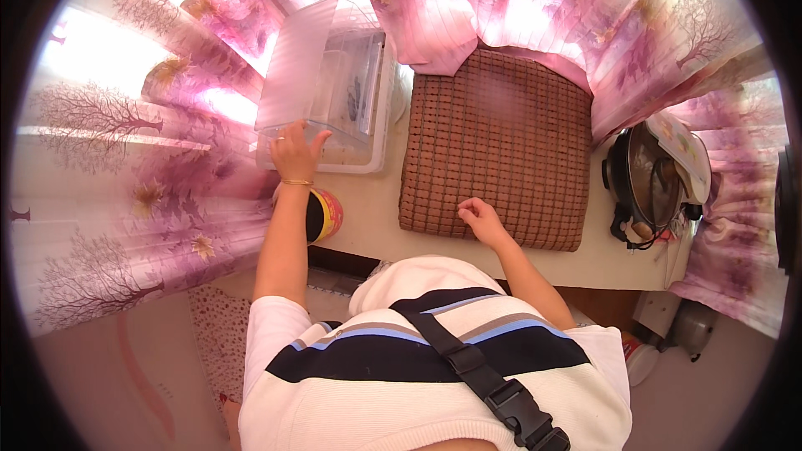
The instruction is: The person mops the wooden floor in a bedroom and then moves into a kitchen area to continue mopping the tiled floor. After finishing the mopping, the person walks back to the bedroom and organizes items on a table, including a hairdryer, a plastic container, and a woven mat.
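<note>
My left hand (pixel 296 151) rests at the near edge of a clear plastic lid or cover (pixel 294 75), with its thumb and fingers apart. Under and beside that cover is a translucent plastic storage box (pixel 378 144); dark items inside are hard to make out. My right hand (pixel 482 219), fingers loosely curled, hovers over or lies on the near edge of a folded brown woven seat mat or cushion (pixel 501 150). I cannot tell whether it touches the mat, and no object shows in it.
A round container with a yellow and red label (pixel 331 214) stands beside my left forearm. An electric pan with a glass lid (pixel 648 181) and a cord sits at the table's right end. Patterned pink curtains (pixel 207 200) surround the pale tabletop (pixel 363 219).
</note>
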`<state>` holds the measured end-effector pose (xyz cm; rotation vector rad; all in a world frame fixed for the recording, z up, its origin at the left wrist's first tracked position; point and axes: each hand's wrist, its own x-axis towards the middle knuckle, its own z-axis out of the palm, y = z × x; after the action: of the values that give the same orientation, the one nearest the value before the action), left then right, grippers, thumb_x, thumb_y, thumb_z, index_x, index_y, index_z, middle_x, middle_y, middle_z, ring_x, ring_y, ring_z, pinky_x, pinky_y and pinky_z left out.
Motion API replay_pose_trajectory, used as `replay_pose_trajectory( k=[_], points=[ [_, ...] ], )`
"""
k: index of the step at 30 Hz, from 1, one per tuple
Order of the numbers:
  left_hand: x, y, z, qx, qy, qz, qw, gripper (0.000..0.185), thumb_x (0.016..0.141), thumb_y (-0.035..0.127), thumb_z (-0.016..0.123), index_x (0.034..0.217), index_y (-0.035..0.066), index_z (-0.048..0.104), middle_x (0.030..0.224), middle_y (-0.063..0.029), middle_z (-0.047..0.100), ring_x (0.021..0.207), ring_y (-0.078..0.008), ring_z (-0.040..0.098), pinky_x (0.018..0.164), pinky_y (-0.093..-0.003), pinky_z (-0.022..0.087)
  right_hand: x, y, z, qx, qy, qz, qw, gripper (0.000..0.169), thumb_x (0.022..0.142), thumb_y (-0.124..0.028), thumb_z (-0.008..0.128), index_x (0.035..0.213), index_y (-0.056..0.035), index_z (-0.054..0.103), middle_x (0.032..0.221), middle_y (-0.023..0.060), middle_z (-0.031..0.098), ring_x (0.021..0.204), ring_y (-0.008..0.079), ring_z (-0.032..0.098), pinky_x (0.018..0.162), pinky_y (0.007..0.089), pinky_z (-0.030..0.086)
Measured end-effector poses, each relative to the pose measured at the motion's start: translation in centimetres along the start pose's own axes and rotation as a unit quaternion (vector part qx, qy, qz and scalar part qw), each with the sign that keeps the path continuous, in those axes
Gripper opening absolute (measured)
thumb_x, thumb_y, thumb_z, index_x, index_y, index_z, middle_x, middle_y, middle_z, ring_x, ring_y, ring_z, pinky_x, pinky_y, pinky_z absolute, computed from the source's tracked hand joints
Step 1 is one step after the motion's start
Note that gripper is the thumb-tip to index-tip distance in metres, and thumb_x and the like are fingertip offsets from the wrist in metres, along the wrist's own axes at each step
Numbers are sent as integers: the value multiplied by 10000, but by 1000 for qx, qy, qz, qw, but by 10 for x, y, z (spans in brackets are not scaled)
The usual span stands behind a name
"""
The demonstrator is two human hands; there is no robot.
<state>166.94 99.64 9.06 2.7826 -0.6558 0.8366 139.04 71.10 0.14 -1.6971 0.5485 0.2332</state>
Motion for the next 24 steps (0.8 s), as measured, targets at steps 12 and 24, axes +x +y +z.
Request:
replay_pose_trajectory(
  k=[12, 24],
  points=[
    [-20, 61, 21, -67, -124, -134, 981, 614, 822, 213, 539, 1374, 152, 277, 591, -103, 593, 513, -323, 567, 496, -438, 437, 0, 7, -8, 7, -6, 18, 1000, 211, 850, -188, 584, 977, -20, 570, 836, 55, 595, 772, 137, 543, 698, 279, 454],
    [87, 16, -40, -258, 25, -218, 941, 519, 767, 123, 563, 1249, 99, 371, 574, -45, 577, 532, -163, 554, 552, -291, 436, 7, 16, -15, 27, -23, 43, 998, 228, 854, -209, 575, 989, -26, 565, 868, 64, 591, 799, 155, 547, 717, 292, 456]
  ],
)
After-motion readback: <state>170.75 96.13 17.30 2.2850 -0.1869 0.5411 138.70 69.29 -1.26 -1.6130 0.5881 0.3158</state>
